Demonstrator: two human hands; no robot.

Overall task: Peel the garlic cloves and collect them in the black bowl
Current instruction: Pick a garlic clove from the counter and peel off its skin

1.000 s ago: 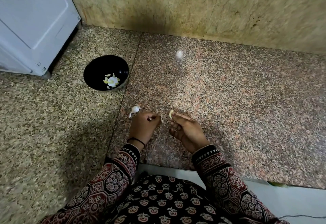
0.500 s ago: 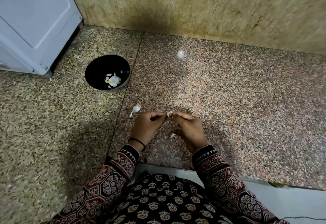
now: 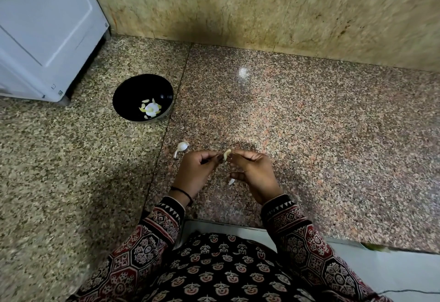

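Well short of the black bowl [image 3: 132, 92] and to its right, my left hand [image 3: 195, 171] and right hand [image 3: 254, 173] pinch one garlic clove [image 3: 227, 154] between curled fingertips, with a white scrap [image 3: 231, 181] under my right hand. A loose garlic piece [image 3: 182, 147] lies between my hands and the bowl. The bowl holds pale cloves [image 3: 151, 109], and a white cabinet [image 3: 47, 28] stands just beyond it, leftward.

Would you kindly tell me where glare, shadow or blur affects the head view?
Head view: a glare spot shines on the granite floor; a dark shadow stains the wall behind it; the wall's right side is blurred; the white cabinet leans from wide-angle distortion.
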